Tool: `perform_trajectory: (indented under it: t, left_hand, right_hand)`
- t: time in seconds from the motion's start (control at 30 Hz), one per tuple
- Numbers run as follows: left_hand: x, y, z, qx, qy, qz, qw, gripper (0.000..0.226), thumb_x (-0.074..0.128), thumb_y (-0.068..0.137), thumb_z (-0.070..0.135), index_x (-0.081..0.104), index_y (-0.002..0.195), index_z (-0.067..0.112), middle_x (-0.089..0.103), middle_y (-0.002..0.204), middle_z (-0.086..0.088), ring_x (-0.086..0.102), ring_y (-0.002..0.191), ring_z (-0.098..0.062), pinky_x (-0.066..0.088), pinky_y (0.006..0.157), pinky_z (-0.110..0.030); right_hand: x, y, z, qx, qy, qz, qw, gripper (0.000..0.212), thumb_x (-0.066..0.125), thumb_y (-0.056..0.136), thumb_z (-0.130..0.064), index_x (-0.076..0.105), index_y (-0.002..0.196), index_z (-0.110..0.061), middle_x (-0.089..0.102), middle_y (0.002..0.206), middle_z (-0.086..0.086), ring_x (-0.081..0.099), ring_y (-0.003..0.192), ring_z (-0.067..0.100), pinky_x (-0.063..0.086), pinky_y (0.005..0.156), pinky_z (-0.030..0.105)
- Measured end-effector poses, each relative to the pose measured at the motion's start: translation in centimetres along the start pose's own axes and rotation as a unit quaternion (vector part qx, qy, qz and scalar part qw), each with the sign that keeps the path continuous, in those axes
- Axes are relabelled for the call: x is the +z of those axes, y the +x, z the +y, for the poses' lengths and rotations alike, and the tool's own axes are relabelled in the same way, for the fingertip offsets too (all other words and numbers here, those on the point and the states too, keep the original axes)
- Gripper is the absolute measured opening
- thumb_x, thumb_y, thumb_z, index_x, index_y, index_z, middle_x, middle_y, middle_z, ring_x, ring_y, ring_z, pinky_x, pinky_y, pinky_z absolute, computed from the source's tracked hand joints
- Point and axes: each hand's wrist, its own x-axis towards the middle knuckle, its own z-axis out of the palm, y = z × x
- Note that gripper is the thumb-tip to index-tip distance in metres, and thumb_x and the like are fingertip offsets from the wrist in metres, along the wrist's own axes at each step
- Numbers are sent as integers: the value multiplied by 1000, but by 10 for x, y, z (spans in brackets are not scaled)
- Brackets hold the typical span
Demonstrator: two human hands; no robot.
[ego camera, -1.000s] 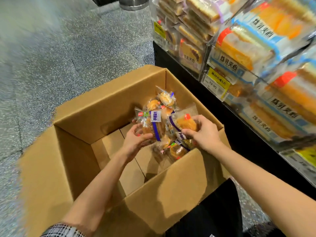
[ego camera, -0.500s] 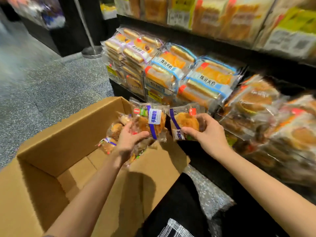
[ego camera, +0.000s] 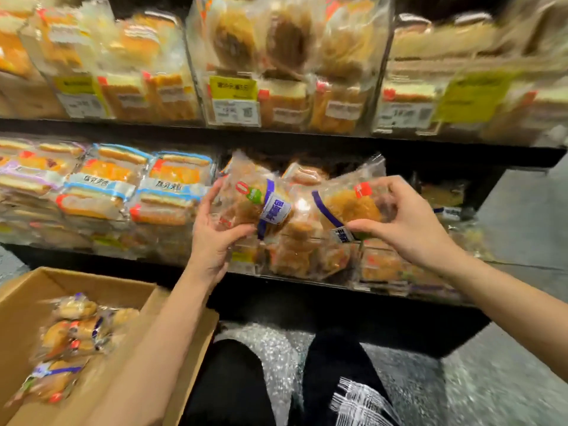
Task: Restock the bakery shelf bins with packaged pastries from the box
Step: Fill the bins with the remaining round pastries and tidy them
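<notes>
At the lower left stands an open cardboard box [ego camera: 29, 305] on the floor, and inside it lies a loose heap of wrapped pastries [ego camera: 66, 339] in clear bags, some with a purple band. Above the box, on the lower shelf [ego camera: 307, 273], the left bin holds stacked sandwich packs [ego camera: 107, 182] with blue and white labels, lying flat and close together. On the upper shelf [ego camera: 276, 133] clear bins hold sliced bread and round buns, with yellow price tags [ego camera: 232, 87] on their fronts; the print is too blurred to read. The left hand [ego camera: 215, 238] grips a pastry packet [ego camera: 256, 201] with a purple and white band, the thumb on its lower front edge and the fingers behind its left side, and it is held up in front of the middle bin [ego camera: 295, 253] of the lower shelf. This bin already contains similar brown pastries in clear wrap. Just to the right, the right hand [ego camera: 408, 222] pinches a second pastry packet [ego camera: 349, 204] between thumb below and fingers above, at the same height, also in front of the bin. The two packets are close beside each other; I cannot tell if they touch.
</notes>
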Motion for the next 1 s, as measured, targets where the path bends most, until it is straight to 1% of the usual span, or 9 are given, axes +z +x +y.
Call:
perform_trajectory:
  t: [0.07, 0.17, 0.23, 0.33, 0.4, 0.53, 0.67, 0.8, 1.0]
  left_hand:
    - [34, 7, -6, 1, -5, -22, 1000, 125, 96, 26, 29, 38, 136, 17, 69, 115, 4, 66, 94, -4, 53, 76, -18]
    - [74, 16, -21, -12, -24, -48, 998, 102, 80, 49, 1, 36, 139, 21, 72, 102, 5, 67, 90, -7, 52, 68, -17]
    - [92, 20, -30, -31, -40, -58, 997, 91, 71, 59, -2, 37, 140, 24, 67, 110, 0, 64, 95, -11, 52, 66, -15]
    - [114, 24, -40, -46, -56, -70, 995, 86, 82, 58, 9, 46, 133, 28, 55, 134, -10, 57, 119, -21, 53, 84, -20]
    - [125, 23, -46, -71, -96, -63, 991, 79, 79, 66, 6, 44, 137, 17, 64, 124, -9, 65, 106, -17, 56, 74, -21]
    - [129, 24, -61, -94, -140, -60, 984, 63, 77, 72, 11, 49, 129, 14, 71, 108, -7, 67, 100, -20, 57, 81, -33]
    - [126, 24, -64, -121, -123, -68, 983, 101, 90, 55, 33, 39, 141, 17, 63, 124, -15, 60, 115, -29, 50, 95, -45]
    - [126, 26, -68, -118, -103, -90, 984, 100, 88, 59, 33, 37, 143, 15, 64, 121, -17, 62, 113, -29, 55, 88, -40]
    - [134, 22, -64, -135, -66, -74, 986, 85, 83, 61, 22, 43, 137, 20, 70, 111, -9, 66, 106, -23, 57, 76, -30]
  right_hand:
    - [-26, -1, 12, 3, -20, 85, 996, 60, 80, 60, -44, 51, 106, -18, 64, 93, -9, 61, 81, -7, 48, 74, 14]
    - [-59, 4, 30, 3, -86, 158, 984, 49, 83, 70, -28, 49, 103, -14, 54, 80, -14, 52, 66, -8, 38, 59, 7]
    - [-72, 10, 47, 12, -157, 137, 978, 46, 81, 73, -27, 48, 103, -15, 54, 80, -9, 51, 68, 2, 36, 59, 14]
    - [-82, 23, 74, 24, -300, 64, 951, 50, 80, 74, -30, 53, 114, -15, 56, 104, 5, 56, 96, 25, 43, 77, 33]
    - [-82, 33, 87, 13, -370, 19, 929, 54, 78, 75, -29, 53, 121, -14, 55, 114, 8, 54, 108, 30, 42, 88, 40]
    - [-66, 56, 95, 17, -420, -1, 908, 65, 76, 79, -27, 43, 133, -17, 59, 124, 7, 54, 115, 31, 39, 95, 39]
    - [-44, 80, 106, 2, -459, -76, 885, 61, 72, 83, -28, 39, 133, -17, 61, 121, 5, 54, 114, 28, 36, 96, 39]
    - [-28, 101, 127, -20, -513, -115, 850, 42, 62, 89, -26, 44, 126, -16, 57, 123, 5, 52, 117, 24, 35, 97, 38]
    - [-15, 94, 145, -70, -596, -57, 798, 50, 55, 91, -19, 38, 137, -11, 40, 140, 15, 35, 131, 31, 30, 106, 41]
